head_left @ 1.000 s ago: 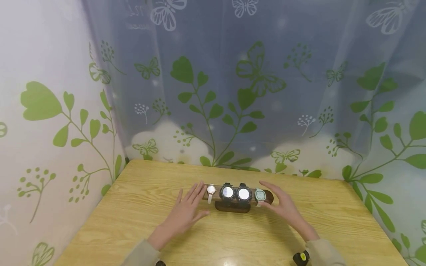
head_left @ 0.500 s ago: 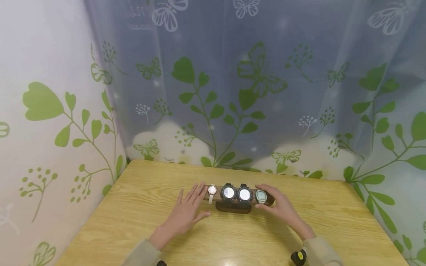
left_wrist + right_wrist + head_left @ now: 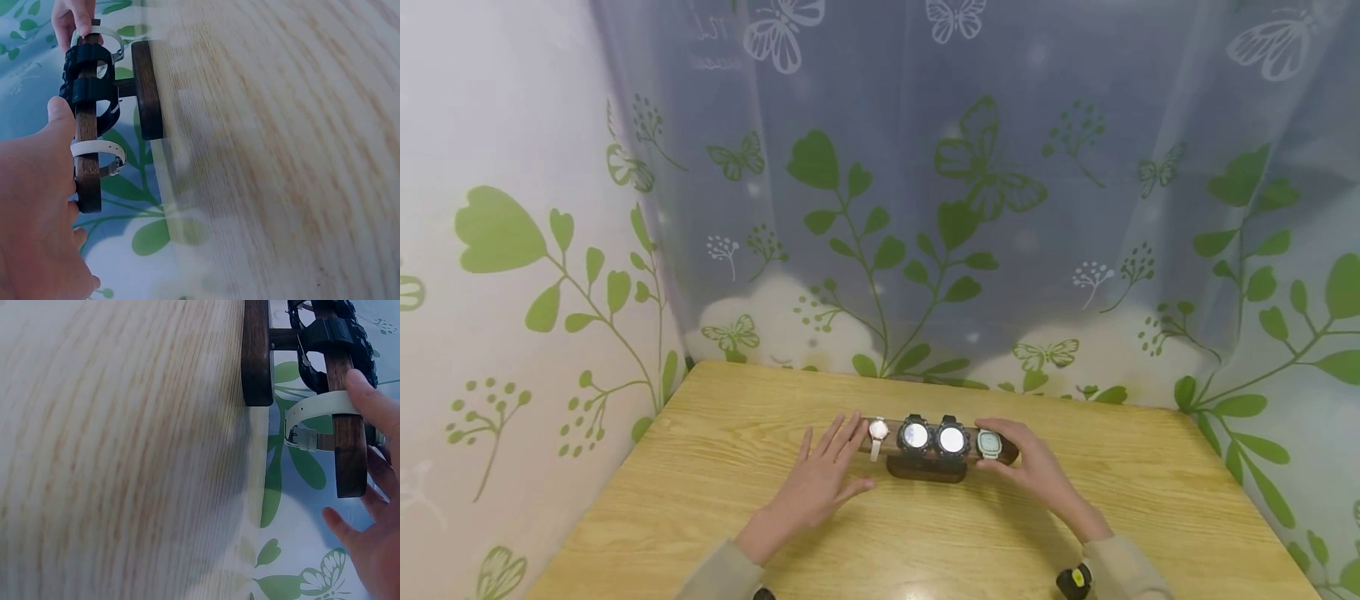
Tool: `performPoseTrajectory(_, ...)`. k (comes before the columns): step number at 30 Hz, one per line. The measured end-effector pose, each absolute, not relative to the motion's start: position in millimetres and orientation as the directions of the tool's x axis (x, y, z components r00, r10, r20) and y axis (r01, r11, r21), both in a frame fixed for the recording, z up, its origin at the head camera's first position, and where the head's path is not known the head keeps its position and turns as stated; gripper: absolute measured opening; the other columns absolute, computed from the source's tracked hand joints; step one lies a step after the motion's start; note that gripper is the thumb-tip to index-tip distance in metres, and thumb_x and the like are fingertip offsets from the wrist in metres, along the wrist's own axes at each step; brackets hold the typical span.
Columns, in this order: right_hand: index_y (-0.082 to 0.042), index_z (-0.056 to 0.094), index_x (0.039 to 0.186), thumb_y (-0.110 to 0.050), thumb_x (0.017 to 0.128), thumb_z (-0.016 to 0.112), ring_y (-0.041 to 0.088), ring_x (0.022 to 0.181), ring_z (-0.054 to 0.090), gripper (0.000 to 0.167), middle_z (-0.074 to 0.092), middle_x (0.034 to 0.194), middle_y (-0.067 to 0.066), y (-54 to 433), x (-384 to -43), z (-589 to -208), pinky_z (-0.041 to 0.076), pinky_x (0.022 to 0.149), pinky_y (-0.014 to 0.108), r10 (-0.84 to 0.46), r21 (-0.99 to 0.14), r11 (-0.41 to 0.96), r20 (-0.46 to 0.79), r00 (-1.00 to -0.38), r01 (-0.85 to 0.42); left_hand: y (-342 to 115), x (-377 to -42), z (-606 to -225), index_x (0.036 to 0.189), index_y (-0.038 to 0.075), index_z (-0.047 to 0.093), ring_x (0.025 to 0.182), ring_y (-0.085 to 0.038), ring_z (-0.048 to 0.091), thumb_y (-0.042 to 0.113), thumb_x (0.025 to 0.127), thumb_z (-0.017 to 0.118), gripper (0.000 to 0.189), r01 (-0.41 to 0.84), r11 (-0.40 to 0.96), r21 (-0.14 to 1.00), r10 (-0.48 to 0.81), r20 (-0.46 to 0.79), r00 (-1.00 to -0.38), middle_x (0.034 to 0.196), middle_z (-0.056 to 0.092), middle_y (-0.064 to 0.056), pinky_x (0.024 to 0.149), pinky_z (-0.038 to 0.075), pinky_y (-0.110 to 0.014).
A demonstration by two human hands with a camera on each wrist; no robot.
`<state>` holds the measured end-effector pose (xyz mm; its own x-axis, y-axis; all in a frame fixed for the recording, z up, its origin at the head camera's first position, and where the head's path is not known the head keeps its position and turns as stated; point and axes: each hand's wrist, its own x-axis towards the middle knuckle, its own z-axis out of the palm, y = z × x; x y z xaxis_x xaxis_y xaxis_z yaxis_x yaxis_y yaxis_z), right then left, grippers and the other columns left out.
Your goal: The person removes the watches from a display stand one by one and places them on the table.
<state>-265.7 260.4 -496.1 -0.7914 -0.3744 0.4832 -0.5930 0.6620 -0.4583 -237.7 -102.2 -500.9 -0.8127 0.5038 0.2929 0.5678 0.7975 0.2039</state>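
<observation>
A dark wooden watch stand (image 3: 927, 469) bears several watches on its raised bar. At its left end, a small round watch with a white strap (image 3: 877, 430) sits beside my left hand (image 3: 816, 483), whose straight fingers touch the bar's end. Two black watches, one (image 3: 915, 434) left of the other (image 3: 952, 439), fill the middle. On the right is a pale green square-faced watch (image 3: 989, 444). My right hand (image 3: 1037, 467) pinches it between thumb and fingers at its upper and lower edges. In the right wrist view, the thumb lies against its pale strap (image 3: 325, 405).
The stand rests on a light wood table (image 3: 760, 400), towards the back. A curtain (image 3: 880, 250) printed with leaves and butterflies hangs behind and along both sides. A black wrist device with a yellow mark (image 3: 1075, 581) is at my right cuff.
My right hand has moved slightly left, its index finger and thumb drawing in from around the stand's right end onto the pale green watch. My left hand has stayed still.
</observation>
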Motion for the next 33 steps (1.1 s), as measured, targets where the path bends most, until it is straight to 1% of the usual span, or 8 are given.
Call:
performPoseTrajectory(4,-0.008,0.063,0.136,-0.021,0.078,0.087,0.04,0.121,0.06,0.063,0.065,0.134,0.014,261.5,-265.6,-496.3,0.049,0.101,0.062,-0.376,-0.447,0.67,0.484,-0.79,-0.593,-102.4,-237.9,-500.3,0.163,0.01,0.018,0.155,-0.034,0.013,0.054,0.1,0.054,0.085,0.567,0.798,0.204,0.505,0.286,-0.814,0.169,0.006,-0.005,0.119,0.006,-0.069)
performPoseTrajectory(10,-0.009,0.063,0.136,-0.022,0.079,0.086,0.039,0.12,0.06,0.063,0.065,0.133,0.013,262.3,-265.2,-495.2,0.049,0.099,0.063,-0.381,-0.428,0.684,0.481,-0.789,-0.591,-102.3,-237.7,-500.0,0.162,0.009,0.021,0.154,-0.037,0.017,0.051,0.099,0.059,0.085,0.576,0.791,0.207,0.506,0.31,-0.805,0.169,0.011,-0.007,0.119,0.007,-0.07)
performPoseTrajectory(14,-0.011,0.063,0.136,-0.024,0.078,0.086,0.038,0.119,0.06,0.063,0.066,0.133,0.012,263.2,-265.1,-494.1,0.051,0.098,0.062,-0.386,-0.419,0.688,0.48,-0.788,-0.593,-102.5,-238.7,-501.0,0.162,0.01,0.023,0.154,-0.034,0.018,0.05,0.1,0.057,0.081,0.57,0.799,0.192,0.499,0.317,-0.806,0.168,0.013,-0.005,0.12,0.007,-0.068)
performPoseTrajectory(21,-0.01,0.063,0.137,-0.025,0.078,0.086,0.036,0.121,0.06,0.065,0.066,0.134,0.01,264.6,-265.6,-493.1,0.05,0.099,0.061,-0.408,-0.403,0.686,0.476,-0.779,-0.605,-102.2,-238.4,-497.7,0.161,0.011,0.028,0.152,-0.032,0.026,0.047,0.104,0.052,0.071,0.554,0.817,0.16,0.485,0.326,-0.811,0.167,0.02,-0.005,0.121,0.011,-0.065)
performPoseTrajectory(28,-0.012,0.063,0.138,-0.027,0.08,0.085,0.036,0.121,0.059,0.064,0.066,0.133,0.011,265.1,-264.6,-491.9,0.051,0.097,0.062,-0.408,-0.388,0.703,0.466,-0.785,-0.596,-102.1,-239.8,-496.8,0.158,0.008,0.033,0.149,-0.03,0.033,0.043,0.105,0.051,0.066,0.553,0.828,0.095,0.496,0.337,-0.8,0.165,0.027,-0.009,0.122,0.017,-0.061)
performPoseTrajectory(33,-0.01,0.064,0.136,-0.027,0.08,0.085,0.035,0.12,0.06,0.062,0.067,0.131,0.01,267.0,-264.6,-491.1,0.052,0.096,0.061,-0.412,-0.367,0.706,0.483,-0.773,-0.606,-102.1,-239.9,-496.0,0.157,0.007,0.035,0.149,-0.03,0.035,0.042,0.105,0.052,0.065,0.558,0.828,0.062,0.506,0.349,-0.789,0.164,0.03,-0.01,0.122,0.019,-0.061)
